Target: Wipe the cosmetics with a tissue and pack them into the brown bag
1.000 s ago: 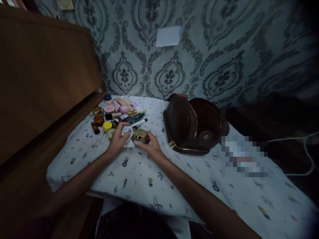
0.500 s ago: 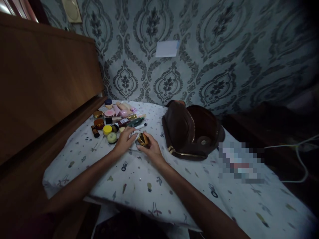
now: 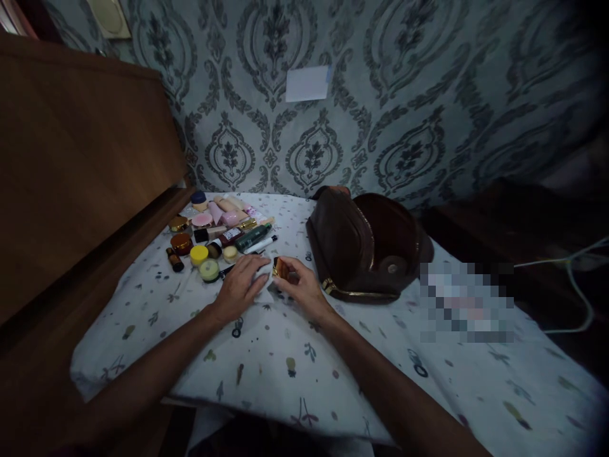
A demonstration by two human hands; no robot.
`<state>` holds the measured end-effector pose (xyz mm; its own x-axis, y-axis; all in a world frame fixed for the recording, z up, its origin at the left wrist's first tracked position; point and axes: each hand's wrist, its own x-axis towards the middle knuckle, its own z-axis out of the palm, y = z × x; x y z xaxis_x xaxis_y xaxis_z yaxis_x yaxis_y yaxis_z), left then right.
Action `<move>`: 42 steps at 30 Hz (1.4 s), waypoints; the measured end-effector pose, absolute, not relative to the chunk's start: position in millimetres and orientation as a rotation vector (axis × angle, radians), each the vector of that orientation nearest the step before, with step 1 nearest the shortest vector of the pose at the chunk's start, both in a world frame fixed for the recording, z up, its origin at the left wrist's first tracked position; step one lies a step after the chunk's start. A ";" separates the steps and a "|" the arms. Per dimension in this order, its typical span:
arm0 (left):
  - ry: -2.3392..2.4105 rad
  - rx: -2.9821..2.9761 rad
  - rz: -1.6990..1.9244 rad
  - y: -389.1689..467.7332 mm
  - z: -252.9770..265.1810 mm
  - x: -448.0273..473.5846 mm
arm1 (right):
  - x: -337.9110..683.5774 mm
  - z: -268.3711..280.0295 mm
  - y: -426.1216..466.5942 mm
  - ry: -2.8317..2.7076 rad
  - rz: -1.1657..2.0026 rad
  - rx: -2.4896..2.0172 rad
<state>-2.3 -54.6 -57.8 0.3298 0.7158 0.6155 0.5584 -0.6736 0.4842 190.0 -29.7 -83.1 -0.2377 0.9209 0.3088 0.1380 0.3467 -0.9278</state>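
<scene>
My right hand (image 3: 305,289) is closed round a small shiny gold cosmetic jar (image 3: 280,269), held on its side over the cloth. My left hand (image 3: 240,285) is closed on a white wipe (image 3: 262,273), which lies close against the left side of the jar. Just beyond the left hand are a cream-coloured round pot (image 3: 230,254), a green-lidded jar (image 3: 209,271) and a yellow-lidded jar (image 3: 198,255). A green tube (image 3: 254,237) and a white pen-like tube (image 3: 261,244) lie behind the hands.
A brown bag (image 3: 340,247) stands unzipped to the right of my hands. More bottles, jars and a pink compact (image 3: 202,219) crowd the back left of the patterned cloth (image 3: 266,362). A wooden cabinet (image 3: 85,152) borders the left side. White cables (image 3: 571,279) run at the far right.
My hands have come closer together, with the white wipe now next to the gold jar. The jar has turned in my right hand. The view has shifted slightly.
</scene>
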 end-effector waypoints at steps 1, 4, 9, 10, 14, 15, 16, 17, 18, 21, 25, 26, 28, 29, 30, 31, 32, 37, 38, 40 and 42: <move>1.172 2.379 1.262 -53.2 -58.3 -2.0 | 191.5 -82.6 -29.2 -1.654 1.017 -0.953; 1.236 2.227 1.257 -45.8 -60.7 -3.5 | 194.3 -77.1 -30.3 -1.731 1.052 -0.883; 1.291 1.988 1.115 -35.4 -66.2 -11.1 | 197.5 -65.7 -32.4 -1.947 1.058 -0.750; 1.289 1.969 1.114 -34.9 -66.7 -11.9 | 198.1 -65.0 -32.2 -1.963 1.058 -0.745; 1.281 1.987 1.145 -36.1 -65.5 -11.2 | 199.6 -67.6 -30.5 -1.929 1.093 -0.747; 1.267 2.009 1.146 -36.6 -64.8 -10.6 | 199.6 -68.5 -30.3 -1.914 1.101 -0.751; 1.249 2.035 1.148 -37.0 -64.1 -10.2 | 199.5 -69.3 -30.2 -1.898 1.106 -0.758; 1.228 2.063 1.153 -37.5 -63.4 -10.0 | 199.3 -69.8 -30.2 -1.881 1.112 -0.768; 1.204 2.096 1.157 -38.1 -62.8 -10.1 | 199.1 -70.1 -30.3 -1.862 1.117 -0.783; 1.135 2.205 1.142 -40.6 -61.2 -11.3 | 198.1 -70.7 -30.6 -1.804 1.137 -0.818; 1.076 2.331 1.031 -45.5 -60.9 -13.2 | 196.5 -73.7 -30.4 -1.706 1.184 -0.839; 1.074 2.362 0.996 -46.4 -61.5 -13.3 | 196.1 -75.0 -30.2 -1.683 1.193 -0.847; 1.089 2.411 0.939 -47.1 -63.4 -13.0 | 195.3 -77.8 -29.7 -1.644 1.207 -0.862; 1.102 2.426 0.928 -46.9 -64.8 -12.7 | 194.9 -79.2 -29.4 -1.627 1.214 -0.866; 1.115 2.437 0.929 -46.5 -66.3 -12.3 | 194.6 -80.6 -29.0 -1.611 1.218 -0.869; 1.131 2.450 0.940 -45.9 -68.0 -11.8 | 194.2 -82.1 -28.6 -1.596 1.217 -0.873; 1.146 2.470 0.961 -45.2 -69.7 -11.2 | 194.0 -83.4 -28.1 -1.586 1.211 -0.881; 1.201 2.634 1.064 -45.0 -77.0 -7.6 | 192.9 -88.7 -25.7 -1.543 1.167 -0.931; 1.202 2.661 1.062 -45.5 -77.9 -7.0 | 192.7 -89.3 -25.4 -1.526 1.178 -0.933; 1.196 2.693 1.055 -46.3 -78.9 -6.5 | 192.2 -89.8 -25.4 -1.485 1.211 -0.938; 1.172 2.687 1.084 -46.7 -78.0 -6.8 | 192.0 -89.3 -25.8 -1.462 1.234 -0.950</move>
<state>-6.8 -46.7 -78.0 0.4785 0.6501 0.5902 0.6390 -0.7188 0.2737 192.0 -25.8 -89.3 -0.2323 0.9552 0.1834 -0.0207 0.1836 -0.9828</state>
